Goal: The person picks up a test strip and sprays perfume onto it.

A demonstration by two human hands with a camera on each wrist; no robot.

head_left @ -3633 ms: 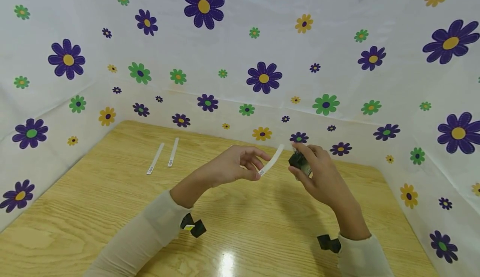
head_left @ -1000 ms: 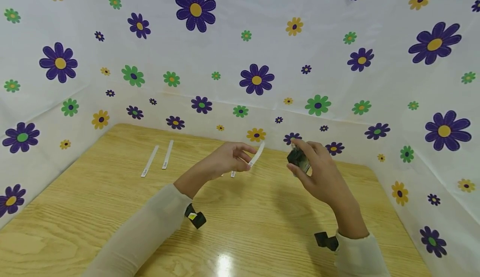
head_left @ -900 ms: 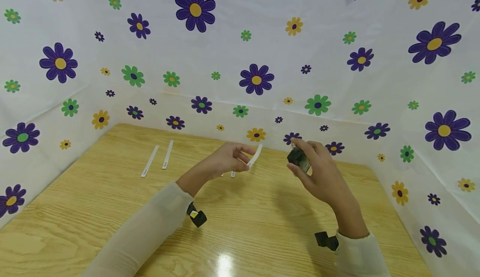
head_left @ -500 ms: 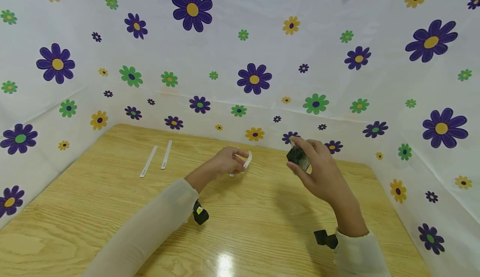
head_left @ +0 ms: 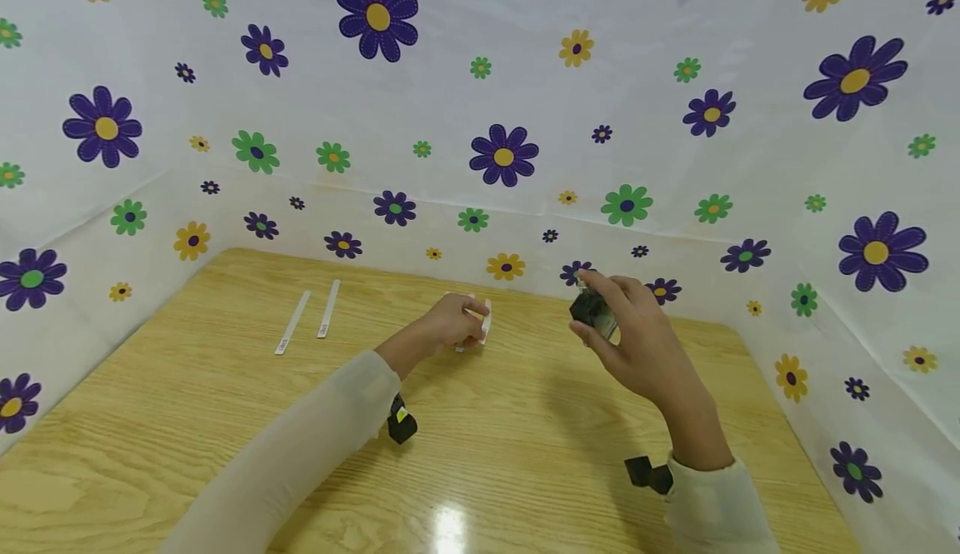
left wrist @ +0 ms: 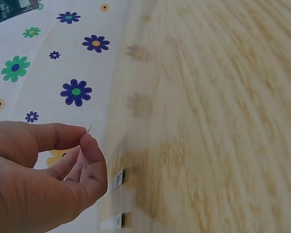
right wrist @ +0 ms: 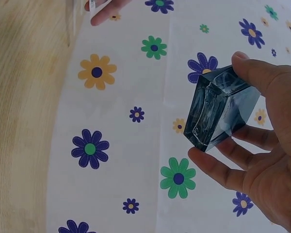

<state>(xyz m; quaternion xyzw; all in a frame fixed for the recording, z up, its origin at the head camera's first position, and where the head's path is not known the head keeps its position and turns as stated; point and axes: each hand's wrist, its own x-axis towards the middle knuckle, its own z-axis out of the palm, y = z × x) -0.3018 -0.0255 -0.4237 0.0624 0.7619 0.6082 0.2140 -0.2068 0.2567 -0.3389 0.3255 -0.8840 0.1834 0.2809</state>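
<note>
My left hand (head_left: 453,321) pinches a white paper test strip (head_left: 487,322) between thumb and finger, low over the far middle of the table. In the left wrist view the strip (left wrist: 90,129) shows edge-on at the fingertips. Another strip (head_left: 460,348) lies partly hidden beneath that hand; the left wrist view shows the labelled ends of two strips (left wrist: 119,178) on the wood. My right hand (head_left: 637,337) grips a glass perfume bottle (head_left: 592,311) in the air to the right, tilted, dark cap toward the left, index finger on its top. The right wrist view shows its bluish glass (right wrist: 218,107).
Two more labelled strips, one (head_left: 292,322) and its neighbour (head_left: 328,309), lie side by side at the table's far left. The wooden table (head_left: 495,446) is bounded by a flower-printed white cloth (head_left: 427,104) at the back and sides.
My left hand has moved left and down with its strip, away from the bottle, to the strips near the table's middle. The right hand still holds the bottle, nearly unmoved.
</note>
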